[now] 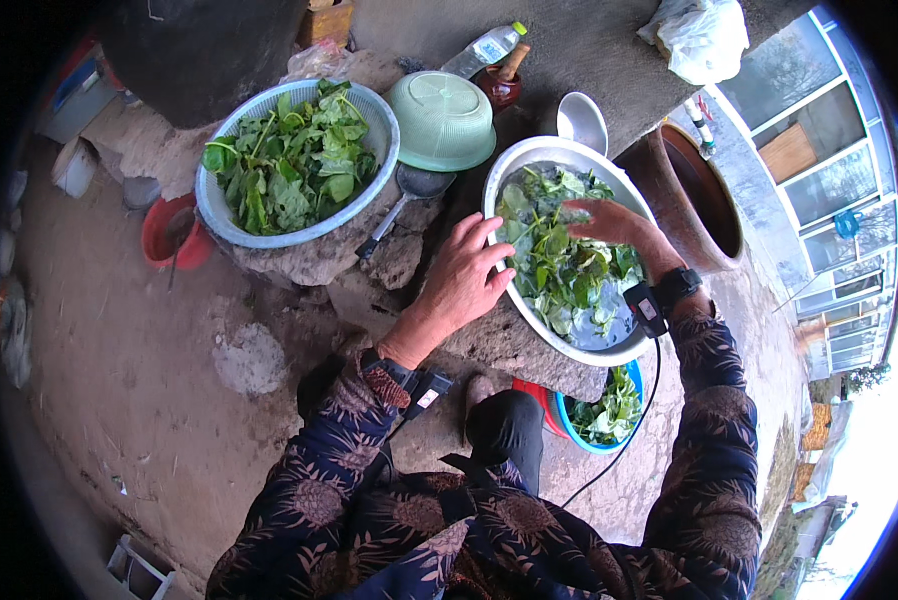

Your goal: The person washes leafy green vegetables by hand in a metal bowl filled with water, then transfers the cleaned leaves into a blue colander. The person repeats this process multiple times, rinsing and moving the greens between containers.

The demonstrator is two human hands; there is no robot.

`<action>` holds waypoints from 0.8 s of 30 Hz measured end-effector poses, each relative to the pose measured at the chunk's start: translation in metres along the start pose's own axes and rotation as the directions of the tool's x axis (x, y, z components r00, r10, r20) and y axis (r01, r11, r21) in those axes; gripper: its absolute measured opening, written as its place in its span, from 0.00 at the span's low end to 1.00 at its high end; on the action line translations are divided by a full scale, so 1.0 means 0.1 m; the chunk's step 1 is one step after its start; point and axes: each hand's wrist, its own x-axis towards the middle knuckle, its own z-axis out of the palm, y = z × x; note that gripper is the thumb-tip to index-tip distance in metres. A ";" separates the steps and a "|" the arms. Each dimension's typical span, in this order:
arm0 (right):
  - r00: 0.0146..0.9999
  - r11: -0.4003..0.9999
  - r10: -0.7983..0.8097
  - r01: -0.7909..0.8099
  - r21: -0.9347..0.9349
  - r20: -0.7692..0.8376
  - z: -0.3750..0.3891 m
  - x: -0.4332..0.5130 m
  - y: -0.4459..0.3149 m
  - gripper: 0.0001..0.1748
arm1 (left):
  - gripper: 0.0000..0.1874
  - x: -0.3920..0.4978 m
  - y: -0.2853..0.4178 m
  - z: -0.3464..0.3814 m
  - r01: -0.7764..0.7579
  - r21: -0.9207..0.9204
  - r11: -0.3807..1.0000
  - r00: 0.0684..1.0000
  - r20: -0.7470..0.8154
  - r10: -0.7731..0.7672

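A metal basin [621, 351] of water and green leaves [569, 281] rests on a stone ledge. My left hand [460, 277] lies at the basin's left rim, fingers spread over the edge; whether it grips the rim is unclear. Inside the basin, my right hand [606, 223] reaches in from the right among the leaves, its fingertips partly hidden by them or the water. To the left stands a light blue plastic basket [212, 206] heaped with leafy greens [291, 161]. Below the ledge, a blue basin [640, 382] holds more leaves.
An upturned green colander [445, 116], a ladle [419, 184], a metal bowl [582, 120], a plastic bottle [486, 51] and a brown mortar with a pestle [501, 84] surround the basins. A large earthenware jar [689, 199] stands right; a red bucket [175, 232] is on the ground left.
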 end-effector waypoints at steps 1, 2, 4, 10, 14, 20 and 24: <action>0.998 1.000 0.013 -0.012 0.002 -0.058 -0.04 0.01 0.03 0.39 | 0.14 0.01 0.00 0.00 -0.004 0.002 1.000 1.000 -0.003 0.004; 0.990 0.997 0.059 -0.051 0.060 -0.131 -0.04 0.03 0.07 0.41 | 0.14 0.01 0.00 0.00 0.000 0.004 1.000 1.000 0.000 0.000; 0.986 0.999 0.016 -0.011 0.033 -0.167 0.10 0.18 0.11 0.42 | 0.14 0.01 0.01 0.00 0.004 0.010 1.000 1.000 0.010 -0.005; 0.985 0.983 0.170 -0.170 -0.063 -0.011 0.62 0.62 0.16 0.48 | 0.13 0.02 0.00 -0.01 -0.035 0.028 0.999 0.999 -0.004 0.035; 0.956 0.968 0.100 -0.028 -0.251 0.277 0.64 0.69 0.13 0.35 | 0.14 0.05 -0.02 0.00 -0.039 0.037 0.999 0.999 0.017 0.038; 0.995 1.000 0.011 -0.011 -0.001 0.099 0.34 0.32 0.03 0.33 | 0.14 0.02 -0.05 0.02 -0.032 0.049 0.998 0.998 0.051 0.030; 0.997 0.995 -0.018 0.025 -0.094 0.080 0.24 -0.09 0.12 0.38 | 0.14 0.00 -0.08 0.02 -0.066 0.050 0.997 0.997 0.038 0.064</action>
